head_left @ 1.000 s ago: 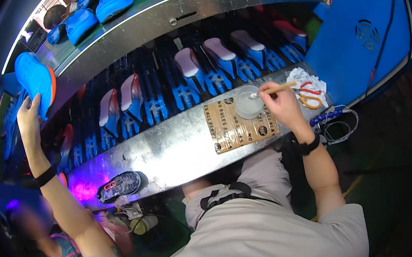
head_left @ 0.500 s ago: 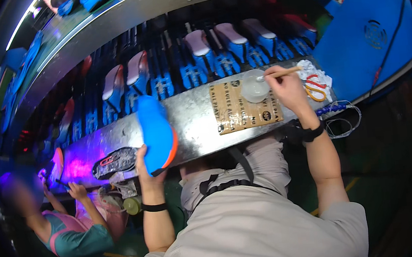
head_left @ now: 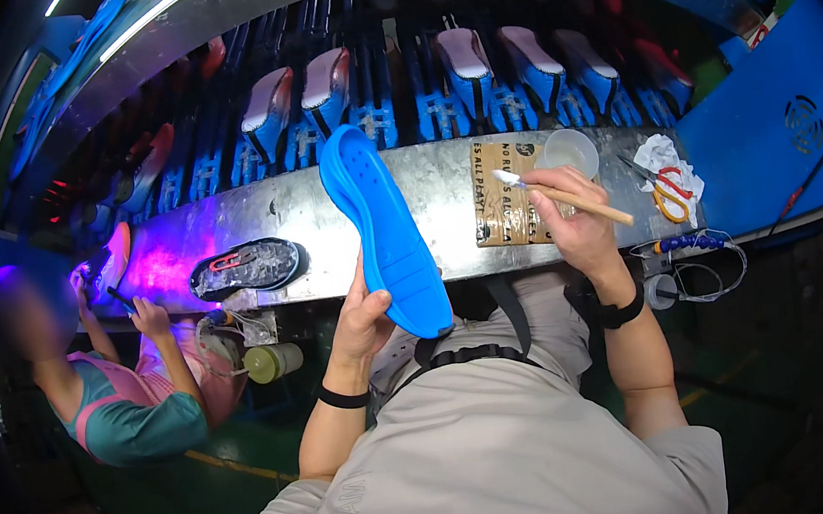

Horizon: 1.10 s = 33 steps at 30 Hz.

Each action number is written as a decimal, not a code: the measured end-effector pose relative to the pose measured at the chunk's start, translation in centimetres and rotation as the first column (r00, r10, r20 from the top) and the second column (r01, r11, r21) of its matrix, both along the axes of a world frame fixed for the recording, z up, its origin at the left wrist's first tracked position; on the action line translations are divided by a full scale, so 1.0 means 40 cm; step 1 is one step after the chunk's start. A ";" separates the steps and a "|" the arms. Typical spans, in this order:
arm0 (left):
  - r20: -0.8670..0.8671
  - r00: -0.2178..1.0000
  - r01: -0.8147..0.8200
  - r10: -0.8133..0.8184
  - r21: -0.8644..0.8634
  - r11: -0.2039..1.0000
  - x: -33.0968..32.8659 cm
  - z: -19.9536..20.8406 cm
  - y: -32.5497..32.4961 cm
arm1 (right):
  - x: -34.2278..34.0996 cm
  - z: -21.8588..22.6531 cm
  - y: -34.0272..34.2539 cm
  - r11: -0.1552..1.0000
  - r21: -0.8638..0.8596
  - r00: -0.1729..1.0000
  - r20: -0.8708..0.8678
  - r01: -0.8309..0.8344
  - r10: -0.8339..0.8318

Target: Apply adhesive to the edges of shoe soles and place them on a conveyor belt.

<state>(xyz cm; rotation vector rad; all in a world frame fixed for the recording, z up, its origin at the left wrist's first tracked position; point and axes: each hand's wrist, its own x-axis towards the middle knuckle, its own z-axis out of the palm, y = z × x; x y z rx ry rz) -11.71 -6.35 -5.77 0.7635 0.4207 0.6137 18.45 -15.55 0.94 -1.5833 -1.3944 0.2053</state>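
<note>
A blue, long, shallow-rimmed shoe sole (head_left: 389, 229) was held near the middle of the view, in front of the torso, its lower left edge pinched by the left hand (head_left: 363, 324); the fingers beneath were hidden and could not be told. A wooden-handled brush with a white tip (head_left: 581, 201) was gripped in the right hand (head_left: 581, 229), narrowly closed, its tip apart from the sole at between two and three o'clock. Good handling was judged to call for a steady hold on the rim, the recess being left uncovered by the thumb and the brush kept light and controlled. The recessed face was turned toward the camera; the long axis was tilted from between eleven and twelve o'clock to between five and six, the end with small holes being pointed upward.
</note>
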 end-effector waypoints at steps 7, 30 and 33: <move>-0.058 0.997 0.055 -0.052 0.059 0.997 0.032 0.062 -0.008 | -0.072 0.022 0.058 0.979 0.054 0.947 -0.248 -0.199 0.206; -0.063 0.995 0.085 -0.077 0.135 0.987 0.028 0.109 0.003 | -0.129 0.018 0.008 0.949 0.032 0.938 -0.145 -0.313 0.314; -0.064 0.996 0.079 -0.069 0.156 0.985 0.024 0.109 0.015 | -0.131 0.023 -0.004 0.935 0.049 0.926 -0.130 -0.351 0.355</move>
